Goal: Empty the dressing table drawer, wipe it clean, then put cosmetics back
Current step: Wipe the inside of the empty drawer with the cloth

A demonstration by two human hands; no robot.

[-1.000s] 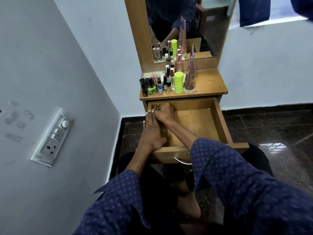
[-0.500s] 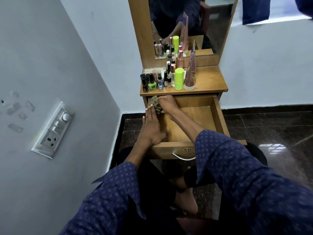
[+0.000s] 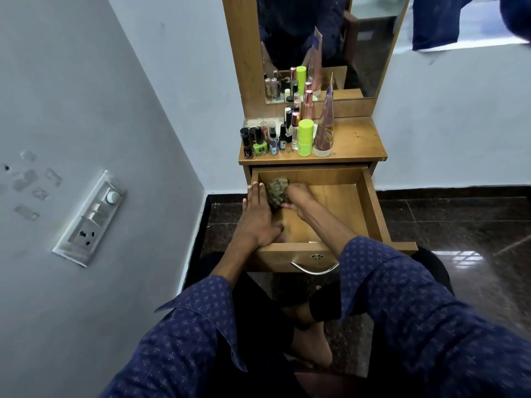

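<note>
The wooden drawer (image 3: 370, 205) of the dressing table is pulled out, and its bare bottom shows. My right hand (image 3: 298, 198) grips a crumpled greenish cloth (image 3: 277, 189) against the drawer's far left inner corner. My left hand (image 3: 257, 216) lies flat with straight fingers along the drawer's left wall. Cosmetics stand on the tabletop (image 3: 356, 139): several small nail polish bottles (image 3: 260, 143), a lime green container (image 3: 305, 137), and a tall pink cone-shaped tube (image 3: 324, 130).
A mirror (image 3: 330, 44) rises behind the tabletop. The grey wall at left carries a switch and socket panel (image 3: 90, 218). Dark glossy floor tiles (image 3: 459, 225) spread to the right. My crossed legs and bare foot (image 3: 311, 343) sit below the drawer's metal handle (image 3: 314, 268).
My right hand has come up a little at the far left corner, so the cloth now shows more. My left hand stays on the left wall.
</note>
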